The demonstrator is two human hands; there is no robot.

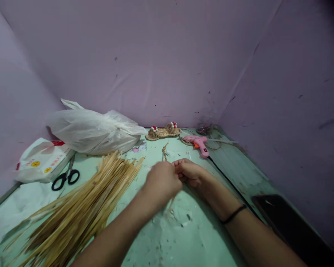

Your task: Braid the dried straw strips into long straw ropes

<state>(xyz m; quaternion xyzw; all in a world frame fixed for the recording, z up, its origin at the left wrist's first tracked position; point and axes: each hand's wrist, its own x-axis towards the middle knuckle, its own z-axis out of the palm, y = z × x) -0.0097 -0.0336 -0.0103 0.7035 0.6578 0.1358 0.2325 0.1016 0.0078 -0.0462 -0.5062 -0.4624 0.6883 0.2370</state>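
My left hand [163, 181] and my right hand [189, 172] meet over the middle of the green tabletop, fingers closed and pinched together. A thin straw braid [164, 151] pokes out beyond my left hand, its knotted end pointing toward the wall. Loose strands trail out below my hands. The part between my fingers is hidden behind my left hand. To the left lies a large bundle of dry straw strips [83, 211], beside my left forearm. A black band circles my right wrist.
Black-handled scissors [66, 178], a white printed packet [44, 159] and a tied white plastic bag [97, 131] occupy the left. Woven straw pieces with red-and-white beads [163, 132] rest by the wall. A pink glue gun [197, 144] with black cord and a dark phone [289, 226] lie right.
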